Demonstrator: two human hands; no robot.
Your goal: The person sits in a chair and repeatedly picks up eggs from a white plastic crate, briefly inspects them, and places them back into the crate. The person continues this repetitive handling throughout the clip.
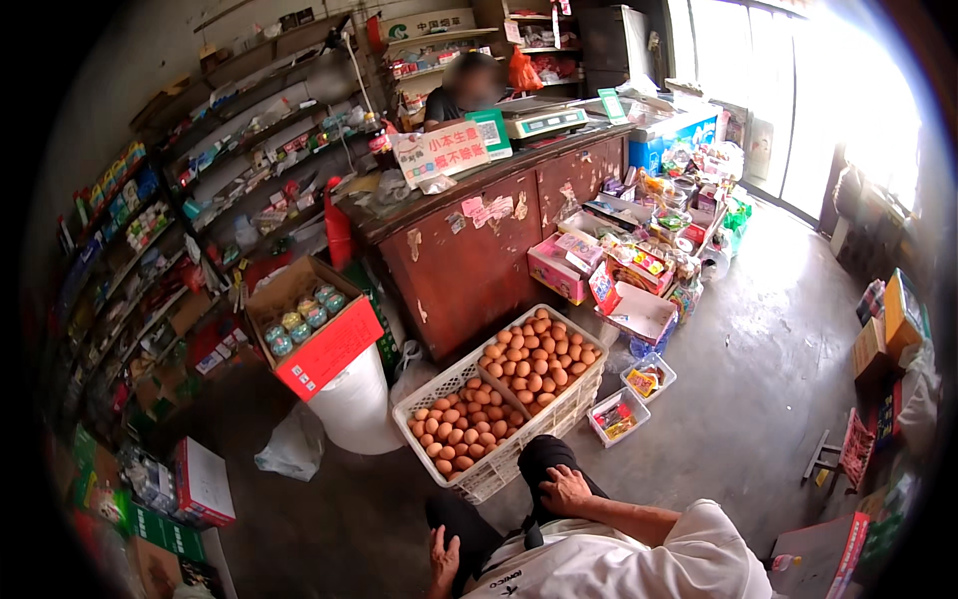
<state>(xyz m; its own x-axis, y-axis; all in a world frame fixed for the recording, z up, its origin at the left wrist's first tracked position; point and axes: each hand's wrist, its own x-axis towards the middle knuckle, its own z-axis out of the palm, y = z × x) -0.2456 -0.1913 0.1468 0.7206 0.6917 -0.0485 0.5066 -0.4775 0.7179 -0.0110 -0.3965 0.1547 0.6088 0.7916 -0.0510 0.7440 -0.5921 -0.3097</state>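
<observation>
Both my hands rest on my dark-trousered legs, holding nothing. My right hand (566, 490) lies over the right knee (545, 458), its fingers loosely spread. My left hand (443, 556) sits against the side of the left thigh (467, 524), fingers apart and partly visible. Just beyond my knees stands a white plastic crate (486, 486) with a divider across it. Brown eggs (469, 423) fill both of its halves, and neither hand touches them.
Left of the crate, an open box of wrapped round goods (329, 344) sits on a white bucket (354, 404). Two small plastic tubs (620, 415) hold packets at right. A person (464, 90) is behind the red-brown counter (469, 265). Snack boxes (639, 314) crowd its front; shelves line the left.
</observation>
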